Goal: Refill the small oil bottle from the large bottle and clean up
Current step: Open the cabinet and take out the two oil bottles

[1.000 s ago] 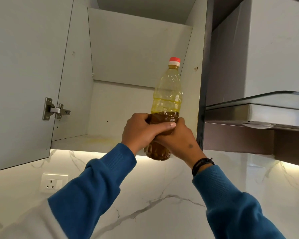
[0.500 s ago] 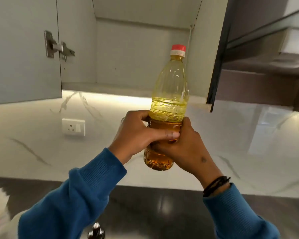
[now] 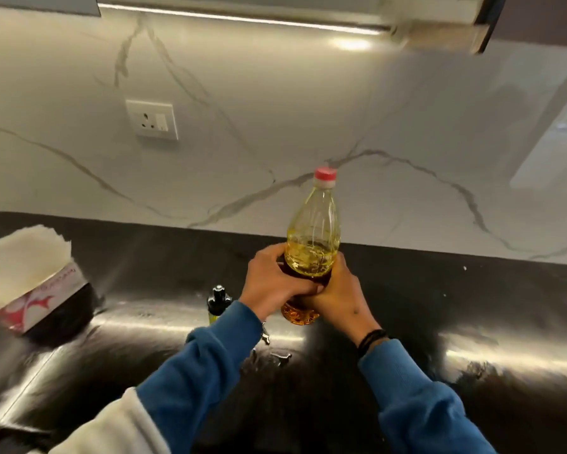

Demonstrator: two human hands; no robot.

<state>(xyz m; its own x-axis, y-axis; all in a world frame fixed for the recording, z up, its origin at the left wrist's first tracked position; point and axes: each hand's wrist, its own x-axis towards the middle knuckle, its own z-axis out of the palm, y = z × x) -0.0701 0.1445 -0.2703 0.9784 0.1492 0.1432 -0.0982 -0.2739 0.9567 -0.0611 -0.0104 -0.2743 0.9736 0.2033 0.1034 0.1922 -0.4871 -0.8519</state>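
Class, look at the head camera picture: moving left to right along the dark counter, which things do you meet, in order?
White tissue box with red print → small dark-capped oil bottle → left hand → large clear plastic oil bottle with red cap → right hand.

- One large oil bottle (image 3: 312, 231) with one red cap (image 3: 325, 174).
- One small dark bottle (image 3: 218, 303) on the counter.
- Two hands: left hand (image 3: 274, 283), right hand (image 3: 339, 294).
- One tissue box (image 3: 43, 301).
- One wall socket (image 3: 151, 119).
- One black wristband (image 3: 370, 339).
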